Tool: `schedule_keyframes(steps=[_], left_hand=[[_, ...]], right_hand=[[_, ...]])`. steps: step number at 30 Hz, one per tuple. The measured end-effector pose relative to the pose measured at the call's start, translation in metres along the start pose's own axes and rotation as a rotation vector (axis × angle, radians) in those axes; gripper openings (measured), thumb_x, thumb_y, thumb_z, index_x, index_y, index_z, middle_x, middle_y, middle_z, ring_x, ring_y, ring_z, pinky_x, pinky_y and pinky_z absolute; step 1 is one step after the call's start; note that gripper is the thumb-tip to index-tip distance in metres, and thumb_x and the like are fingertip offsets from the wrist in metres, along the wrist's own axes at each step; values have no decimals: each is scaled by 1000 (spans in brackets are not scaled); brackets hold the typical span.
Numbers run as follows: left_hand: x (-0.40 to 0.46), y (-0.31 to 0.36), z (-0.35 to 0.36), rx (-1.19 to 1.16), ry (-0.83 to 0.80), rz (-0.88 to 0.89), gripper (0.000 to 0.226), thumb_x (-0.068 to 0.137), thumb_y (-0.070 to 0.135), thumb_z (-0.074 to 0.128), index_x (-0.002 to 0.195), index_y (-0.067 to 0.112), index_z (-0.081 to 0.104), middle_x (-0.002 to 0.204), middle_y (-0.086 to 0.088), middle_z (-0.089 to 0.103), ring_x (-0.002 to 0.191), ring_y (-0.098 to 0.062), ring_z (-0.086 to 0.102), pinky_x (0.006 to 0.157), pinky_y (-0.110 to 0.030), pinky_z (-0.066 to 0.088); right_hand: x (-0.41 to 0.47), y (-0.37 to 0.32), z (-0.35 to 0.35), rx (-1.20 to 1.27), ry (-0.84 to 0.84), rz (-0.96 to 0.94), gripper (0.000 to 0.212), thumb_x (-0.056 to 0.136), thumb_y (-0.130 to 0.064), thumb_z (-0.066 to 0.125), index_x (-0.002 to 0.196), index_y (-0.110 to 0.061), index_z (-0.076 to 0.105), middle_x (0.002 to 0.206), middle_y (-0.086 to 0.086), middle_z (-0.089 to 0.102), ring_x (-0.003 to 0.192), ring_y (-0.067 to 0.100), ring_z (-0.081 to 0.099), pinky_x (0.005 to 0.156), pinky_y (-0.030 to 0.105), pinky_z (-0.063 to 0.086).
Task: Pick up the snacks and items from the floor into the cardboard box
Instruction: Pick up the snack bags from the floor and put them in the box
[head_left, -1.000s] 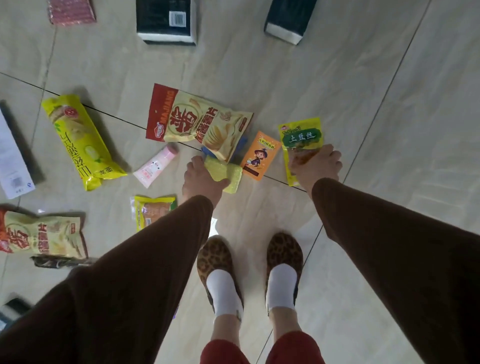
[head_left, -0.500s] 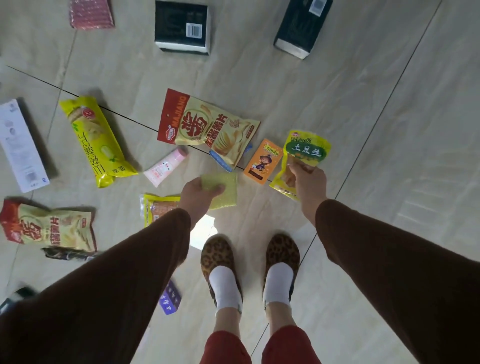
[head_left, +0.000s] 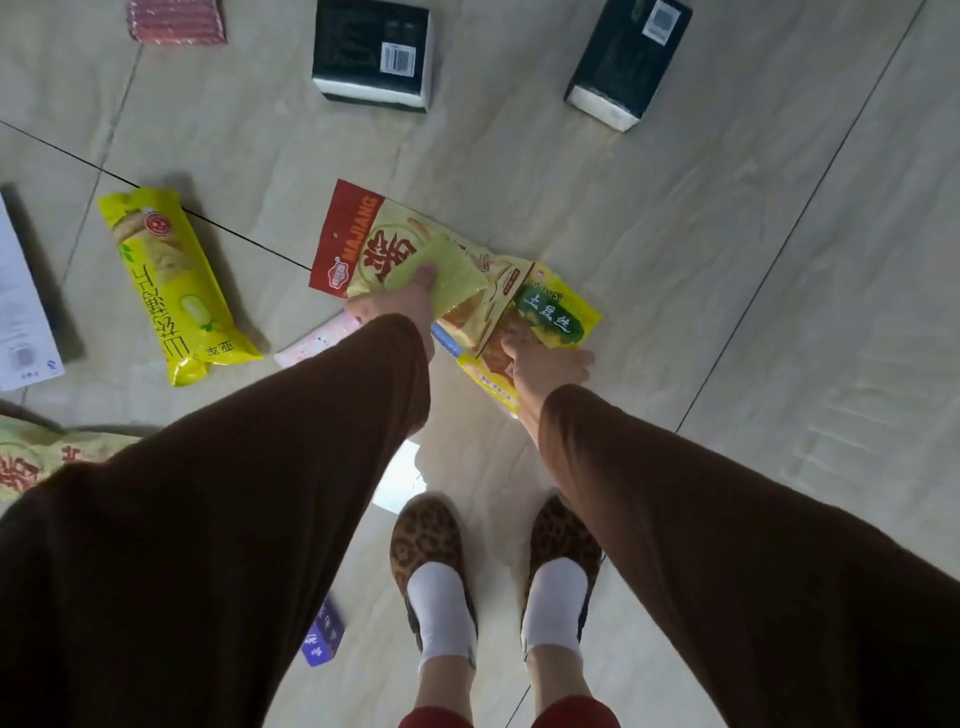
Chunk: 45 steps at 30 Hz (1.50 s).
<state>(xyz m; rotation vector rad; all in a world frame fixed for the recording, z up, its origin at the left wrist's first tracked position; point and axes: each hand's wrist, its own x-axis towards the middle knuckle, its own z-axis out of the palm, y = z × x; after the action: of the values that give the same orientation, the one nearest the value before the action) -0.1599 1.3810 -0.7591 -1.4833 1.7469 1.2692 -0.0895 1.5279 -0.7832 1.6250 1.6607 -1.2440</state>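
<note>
The left hand (head_left: 400, 306) grips a flat pale green square pad (head_left: 447, 273) between thumb and fingers, holding it above the large red and yellow chip bag (head_left: 363, 244) that lies on the pale tiled floor (head_left: 675, 260). The right hand (head_left: 545, 364) has its fingers clenched on a yellow snack pouch with a green label (head_left: 556, 317), which overlaps the chip bag's lower right end. A pink tube (head_left: 317, 340) lies just beside the left wrist, partly hidden by the brown sleeve (head_left: 260, 467). To the left lies a long yellow biscuit packet (head_left: 171, 280), and farther left a white paper box (head_left: 21, 312) at the frame edge. 2 black and white tissue packs (head_left: 371, 52) rest near the top, with a pink packet (head_left: 176, 21) at the upper left. A small purple sachet (head_left: 322, 634) lies by the leopard-print slippers (head_left: 426, 540). The cardboard box is out of view.
</note>
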Motion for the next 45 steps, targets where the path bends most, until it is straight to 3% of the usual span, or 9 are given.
schedule_keyframes(steps=[4, 9, 14, 19, 24, 28, 36, 42, 45], left_hand=[[6, 13, 8, 37, 18, -55, 97, 66, 59, 82, 142, 18, 37, 133, 0, 52, 117, -23, 54, 101, -32, 44], [0, 20, -1, -233, -14, 0, 64, 70, 21, 89, 123, 10, 56, 112, -5, 68, 95, -24, 68, 83, -35, 58], [-16, 12, -31, -191, -347, 61, 18, 86, 8, 75, 102, 11, 68, 98, -6, 76, 85, -26, 74, 64, -32, 60], [-24, -13, -23, 134, -446, 137, 29, 82, 15, 80, 109, 10, 69, 109, -8, 76, 101, -29, 73, 84, -39, 60], [-23, -34, 29, 426, -143, 423, 71, 68, 32, 87, 128, 9, 56, 135, -7, 43, 124, -30, 48, 108, -43, 44], [-28, -36, 57, 462, -34, 416, 97, 67, 23, 89, 142, 13, 29, 134, -14, 47, 127, -35, 41, 105, -45, 42], [-40, -62, 19, 81, -110, 180, 35, 66, 11, 86, 92, 21, 65, 95, 0, 72, 92, -26, 70, 84, -42, 60], [-59, -106, -89, -108, 29, 140, 40, 68, 16, 83, 105, 18, 68, 95, 1, 74, 88, -22, 71, 76, -35, 60], [-59, -125, -137, -131, 105, 134, 40, 71, 15, 83, 107, 19, 67, 97, 1, 73, 85, -19, 69, 71, -31, 57]], right_hand=[[18, 1, 12, 221, -24, 114, 91, 56, -42, 94, 109, -34, 21, 128, 17, 66, 110, 34, 69, 105, 47, 53], [38, 6, 8, 149, -196, 57, 68, 39, -44, 87, 99, -14, 76, 91, 3, 83, 84, 22, 79, 90, 45, 64], [18, -12, -18, 305, -237, -47, 17, 85, -7, 78, 99, -11, 69, 81, 4, 71, 55, 7, 68, 55, 26, 54], [23, 2, -54, 312, -178, -137, 36, 81, -2, 81, 114, -8, 70, 98, 5, 76, 83, 17, 74, 63, 24, 57], [30, 14, -70, 312, -182, -157, 44, 81, -4, 82, 122, -11, 68, 105, 5, 77, 93, 23, 74, 65, 26, 59], [34, 17, -70, 278, -202, -183, 43, 84, -3, 80, 125, -9, 66, 103, 2, 76, 89, 18, 73, 60, 21, 57], [5, 8, -73, 113, -350, -226, 33, 85, 1, 80, 115, -8, 69, 98, 5, 76, 84, 19, 73, 64, 25, 58], [-55, 0, -23, -161, -529, -344, 29, 83, -3, 83, 109, -8, 73, 94, 4, 79, 79, 13, 75, 76, 30, 61], [-81, 0, 16, -374, -562, -518, 43, 70, -23, 89, 109, -13, 76, 100, 4, 82, 98, 26, 78, 99, 50, 60]])
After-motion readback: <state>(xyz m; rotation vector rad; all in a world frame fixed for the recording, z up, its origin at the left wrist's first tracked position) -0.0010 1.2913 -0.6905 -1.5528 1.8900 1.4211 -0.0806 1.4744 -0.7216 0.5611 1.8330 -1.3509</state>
